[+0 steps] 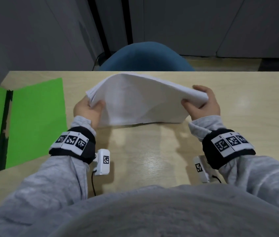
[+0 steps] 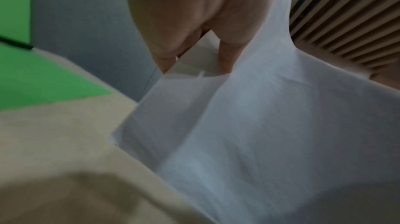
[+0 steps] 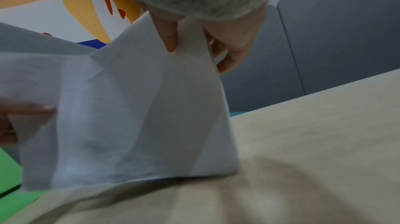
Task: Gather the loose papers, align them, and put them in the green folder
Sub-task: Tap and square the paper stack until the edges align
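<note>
left hand (image 1: 87,111) and right hand (image 1: 202,103) raised, fingers curled, pinching.

Blue chair (image 1: 146,57) behind wooden table (image 1: 152,151)

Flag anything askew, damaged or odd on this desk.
The stack of white papers bows upward between the left hand and right hand, and its sheet edges fan out unevenly at the left corner, so it isn't squared. The open green folder shows a scuffed, chipped strip along its dark spine.
</note>
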Available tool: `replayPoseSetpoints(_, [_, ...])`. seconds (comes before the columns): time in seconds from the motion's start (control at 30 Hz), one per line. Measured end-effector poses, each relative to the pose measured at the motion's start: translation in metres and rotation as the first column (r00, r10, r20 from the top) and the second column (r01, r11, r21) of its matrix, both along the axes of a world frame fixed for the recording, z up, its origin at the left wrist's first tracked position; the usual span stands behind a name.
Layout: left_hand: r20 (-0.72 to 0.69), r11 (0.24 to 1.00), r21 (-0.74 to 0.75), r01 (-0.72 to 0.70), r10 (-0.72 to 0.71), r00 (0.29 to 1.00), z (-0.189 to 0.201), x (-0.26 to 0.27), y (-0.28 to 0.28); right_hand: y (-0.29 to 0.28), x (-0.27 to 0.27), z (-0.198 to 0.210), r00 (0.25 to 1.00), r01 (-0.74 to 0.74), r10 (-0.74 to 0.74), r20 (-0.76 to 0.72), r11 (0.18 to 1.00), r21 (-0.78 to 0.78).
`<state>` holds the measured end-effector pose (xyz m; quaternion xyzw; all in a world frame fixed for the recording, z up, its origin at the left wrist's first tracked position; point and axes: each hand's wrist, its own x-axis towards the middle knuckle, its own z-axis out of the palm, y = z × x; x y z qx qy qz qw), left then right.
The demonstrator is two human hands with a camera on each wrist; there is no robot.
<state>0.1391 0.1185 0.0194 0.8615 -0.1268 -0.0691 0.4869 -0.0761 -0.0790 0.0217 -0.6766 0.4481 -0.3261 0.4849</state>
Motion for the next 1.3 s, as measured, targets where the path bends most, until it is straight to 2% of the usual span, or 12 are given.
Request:
replayPoseSetpoints(0.07, [0.137, 0.999, 0.022, 0.033, -0.036, 0.99, 0.019, 0.007, -0.003, -0.004, -0.003, -0.001, 0.998, 0.068, -0.067, 0.017, 0.995, -0.077])
replayPoseSetpoints(0.13, [0.348, 0.983, 0.049, 0.177, -0.183, 0.92, 0.045, 0.007, -0.005, -0.006, -0.004, 0.0, 0.994, 0.109, -0.109, 0.01, 0.978, -0.18])
replayPoseSetpoints(0.2, [0.535, 0.924, 0.203, 0.325, -0.383, 0.753, 0.073, 0.0, -0.009, -0.002, -0.003, 0.005, 0.998, 0.047, -0.057, -0.028, 0.959, -0.28])
replayPoseSetpoints(0.3, [0.602, 0.791, 0.473, 0.388, -0.612, 0.513, 0.105, -0.017, -0.024, 0.012, 0.009, 0.028, 0.995, -0.102, 0.086, -0.055, 0.867, -0.488])
replayPoseSetpoints(0.43, [0.633, 0.667, 0.542, 0.511, -0.724, 0.275, 0.123, -0.041, -0.038, 0.028, 0.023, 0.062, 0.948, -0.267, 0.317, -0.036, 0.725, -0.634])
replayPoseSetpoints(0.47, [0.641, 0.671, 0.522, 0.527, -0.716, 0.277, 0.125, -0.043, -0.039, 0.03, 0.022, 0.066, 0.937, -0.297, 0.345, -0.046, 0.721, -0.626])
replayPoseSetpoints(0.53, [0.635, 0.722, 0.468, 0.51, -0.676, 0.374, 0.128, -0.041, -0.037, 0.032, 0.017, 0.07, 0.935, -0.322, 0.348, -0.069, 0.75, -0.578])
replayPoseSetpoints(0.7, [0.507, 0.822, 0.46, 0.335, -0.553, 0.661, 0.127, -0.013, -0.02, 0.028, 0.005, 0.064, 0.94, -0.123, 0.229, 0.252, 0.919, -0.375])
replayPoseSetpoints(0.83, [0.457, 0.908, 0.278, 0.313, -0.412, 0.789, 0.129, -0.007, -0.013, 0.029, 0.004, 0.063, 0.944, -0.092, 0.174, 0.28, 0.955, -0.283])
replayPoseSetpoints(1.0, [0.462, 0.953, 0.116, 0.281, -0.302, 0.834, 0.129, -0.014, -0.019, 0.031, 0.007, 0.061, 0.958, -0.091, 0.147, 0.246, 0.97, -0.227])
replayPoseSetpoints(1.17, [0.453, 0.947, 0.06, 0.315, -0.307, 0.837, 0.128, -0.019, -0.02, 0.036, 0.006, 0.061, 0.969, -0.077, 0.115, 0.217, 0.981, -0.176])
replayPoseSetpoints(1.3, [0.332, 0.912, -0.06, 0.406, -0.365, 0.87, 0.127, -0.015, -0.017, 0.033, 0.004, 0.062, 0.977, -0.028, 0.055, 0.205, 0.991, -0.132])
